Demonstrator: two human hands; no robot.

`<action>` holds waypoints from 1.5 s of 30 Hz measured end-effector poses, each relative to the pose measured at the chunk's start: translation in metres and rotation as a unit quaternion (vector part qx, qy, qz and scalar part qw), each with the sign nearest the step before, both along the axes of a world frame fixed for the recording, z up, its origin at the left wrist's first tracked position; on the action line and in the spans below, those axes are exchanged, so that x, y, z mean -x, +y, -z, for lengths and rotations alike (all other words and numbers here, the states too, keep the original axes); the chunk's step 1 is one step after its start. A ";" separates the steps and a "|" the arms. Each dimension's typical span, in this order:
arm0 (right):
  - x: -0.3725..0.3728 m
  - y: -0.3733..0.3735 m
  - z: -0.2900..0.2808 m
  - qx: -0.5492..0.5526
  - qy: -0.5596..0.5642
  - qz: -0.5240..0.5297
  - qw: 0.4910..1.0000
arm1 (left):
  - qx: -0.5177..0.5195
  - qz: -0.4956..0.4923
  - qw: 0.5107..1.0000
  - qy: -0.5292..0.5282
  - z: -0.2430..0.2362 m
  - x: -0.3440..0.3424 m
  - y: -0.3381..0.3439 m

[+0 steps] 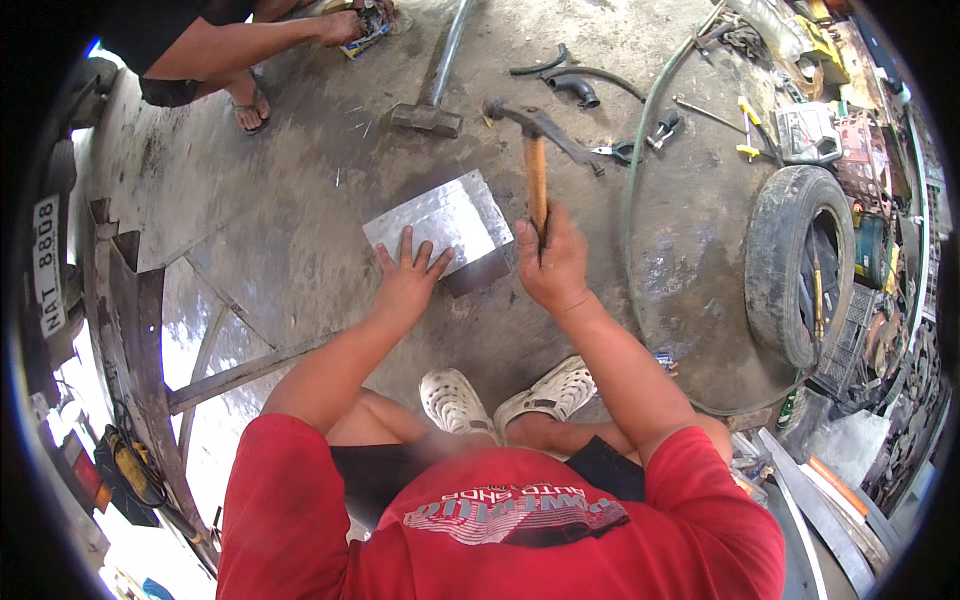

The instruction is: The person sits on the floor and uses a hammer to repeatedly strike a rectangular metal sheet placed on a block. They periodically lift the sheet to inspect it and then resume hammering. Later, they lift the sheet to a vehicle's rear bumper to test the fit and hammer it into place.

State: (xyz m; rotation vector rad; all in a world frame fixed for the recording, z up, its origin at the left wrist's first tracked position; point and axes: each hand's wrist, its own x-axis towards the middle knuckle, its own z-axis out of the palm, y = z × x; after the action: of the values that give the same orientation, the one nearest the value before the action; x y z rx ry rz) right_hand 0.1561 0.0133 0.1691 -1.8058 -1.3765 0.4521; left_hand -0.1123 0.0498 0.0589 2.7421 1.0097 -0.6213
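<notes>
My left hand [408,284] lies with fingers spread on a shiny bent piece of sheet metal [440,218], pressing near its close edge. The sheet rests on a dark block or plate [478,274] low over the concrete floor, and most of that support is hidden beneath it. My right hand [556,266] is wrapped round the wooden handle of a hammer [536,175]. Raised just right of the sheet, the hammer has a long, dark, narrow head that does not touch the metal.
Beyond the sheet lies a sledgehammer [427,120]. Pliers [622,151], black rubber hoses [576,90] and a long green hose [632,200] are on the floor. A tire [790,262] stands at right near cluttered tools. Another person's hand [345,28] works at upper left. A metal frame [135,330] stands left.
</notes>
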 end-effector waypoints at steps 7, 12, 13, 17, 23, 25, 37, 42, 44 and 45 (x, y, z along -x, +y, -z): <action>0.001 -0.022 0.117 0.163 -0.120 -0.033 0.979 | 0.025 -0.005 0.999 0.033 -0.005 -0.008 0.007; 0.007 -0.019 0.121 0.119 -0.088 0.004 0.989 | 0.041 0.017 0.996 0.081 -0.017 -0.017 0.012; 0.011 -0.010 0.103 0.079 -0.084 0.004 0.993 | 0.051 0.011 0.995 0.080 -0.018 -0.012 0.006; 0.015 0.018 0.044 -0.055 -0.019 0.024 0.998 | 0.033 0.006 0.998 0.050 -0.008 -0.002 0.009; -0.004 0.000 0.145 0.276 -0.064 0.040 0.958 | 0.051 0.027 0.996 0.064 -0.011 -0.017 0.016; -0.016 0.017 0.139 0.237 -0.071 0.063 0.967 | 0.043 0.029 0.997 0.061 -0.006 -0.015 0.018; -0.001 -0.003 0.094 0.258 -0.035 0.051 0.964 | 0.027 -0.017 0.997 0.069 -0.001 -0.012 0.015; -0.002 0.001 0.024 -0.010 0.095 0.129 0.987 | 0.027 -0.005 0.997 0.078 -0.004 -0.001 0.006; 0.000 -0.013 0.063 -0.079 0.107 0.136 0.982 | 0.005 0.007 0.998 0.062 -0.004 -0.007 0.005; 0.003 -0.030 0.090 0.062 0.049 0.115 0.990 | 0.021 0.015 0.997 0.079 -0.007 -0.013 0.002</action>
State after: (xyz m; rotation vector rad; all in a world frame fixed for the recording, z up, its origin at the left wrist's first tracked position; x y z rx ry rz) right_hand 0.1532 -0.0168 0.0789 -1.9880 -1.0779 0.5047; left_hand -0.0992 0.0522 0.0655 2.7112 0.9764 -0.8655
